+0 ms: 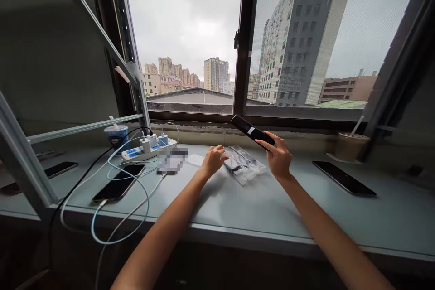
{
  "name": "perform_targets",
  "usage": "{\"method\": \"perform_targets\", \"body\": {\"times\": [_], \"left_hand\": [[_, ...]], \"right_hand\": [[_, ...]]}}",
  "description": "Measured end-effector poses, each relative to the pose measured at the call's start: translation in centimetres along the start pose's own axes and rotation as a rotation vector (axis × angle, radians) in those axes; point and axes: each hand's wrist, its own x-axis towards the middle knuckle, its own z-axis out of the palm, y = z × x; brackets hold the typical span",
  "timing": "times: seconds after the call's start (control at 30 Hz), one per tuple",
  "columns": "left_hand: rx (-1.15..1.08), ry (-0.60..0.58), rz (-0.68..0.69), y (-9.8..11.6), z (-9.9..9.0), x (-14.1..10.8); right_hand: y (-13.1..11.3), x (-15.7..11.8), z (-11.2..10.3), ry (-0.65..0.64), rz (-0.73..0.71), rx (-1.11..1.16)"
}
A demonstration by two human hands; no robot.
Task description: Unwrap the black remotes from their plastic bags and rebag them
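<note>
A dark smartphone (245, 128) is held up at a tilt in my right hand (280, 158), its thumb and fingers closed along the lower right end. A small white patch shows on the phone's dark face. My left hand (213, 161) hovers at the left edge of a crumpled clear plastic bag (243, 165), with its fingers curled in. Whether it grips the bag or anything else is hidden. The bag lies on the table (238, 210) between both hands, and dark and silvery patches show in it.
On the left stand a power strip (134, 154) with plugged-in chargers and looping cables, a phone (118, 184) on a cable, and a blue cup (116, 136). A black phone (343, 178) and a lidded drink cup (350, 146) are at right. A metal frame (25, 156) rises at left.
</note>
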Motion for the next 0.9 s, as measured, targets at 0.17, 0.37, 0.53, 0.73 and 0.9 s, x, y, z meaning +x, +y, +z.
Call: {"method": "perform_targets", "body": {"times": [0.17,0.37,0.53,0.73,0.9], "left_hand": [[0.026,-0.003,-0.027,0.1,-0.2,0.0],[0.05,-0.069,-0.095,0.1,-0.1,-0.1],[0.036,-0.153,-0.09,-0.3,0.3,-0.4],[0.031,-0.163,-0.099,-0.7,0.4,-0.5],[0.032,-0.175,-0.099,-0.3,0.7,-0.6]], "right_hand": [[0.3,0.2,-0.2,-0.003,-0.052,-0.039],[0.8,0.7,-0.7,0.009,0.041,0.015],[0.4,0.8,-0.4,-0.037,0.316,0.239],[-0.2,0.9,-0.2,-0.091,0.696,0.478],[-0.5,0.4,0.1,-0.181,0.948,0.576]]}}
